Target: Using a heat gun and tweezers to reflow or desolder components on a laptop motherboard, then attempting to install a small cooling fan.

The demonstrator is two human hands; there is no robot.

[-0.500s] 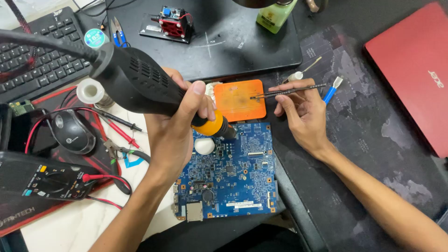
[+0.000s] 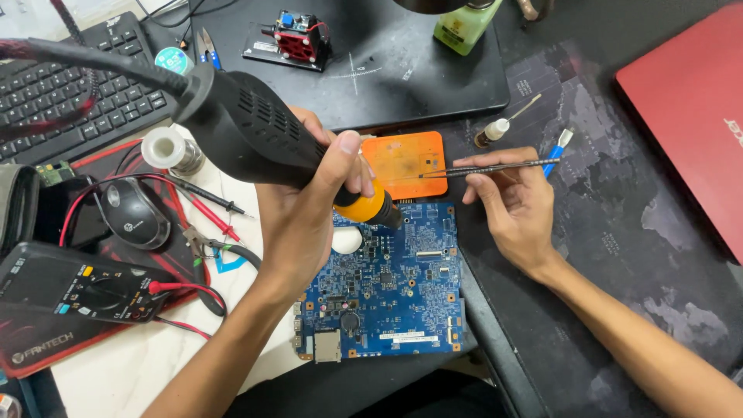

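The left hand (image 2: 306, 205) is closed firmly around the thick black body of a hot air gun (image 2: 255, 131), and the orange front part with the dark nozzle (image 2: 370, 207) points down at the upper left area of a blue circuit board (image 2: 387, 286). This board lies flat on the worktop (image 2: 619, 232), partly on a white mat (image 2: 139, 364) and partly on the dark mat, directly below both hands. The right hand (image 2: 515, 205) has its fingers pinched together on thin metal tweezers (image 2: 495, 167), which lie almost horizontal, with the tip over an orange pad (image 2: 406, 159) just above the board. Near the right hand there is a small brown bottle with a white cap (image 2: 494, 131) and a blue-handled tool (image 2: 556, 151). At the left side I see a black keyboard (image 2: 70, 85), a roll of solder wire (image 2: 166, 149), a black mouse (image 2: 135, 213) and a multimeter (image 2: 77, 282) with red and black cables. A red laptop (image 2: 689, 101) rests at the right edge, well apart from the board. A small green bottle (image 2: 464, 27) stands at the top.
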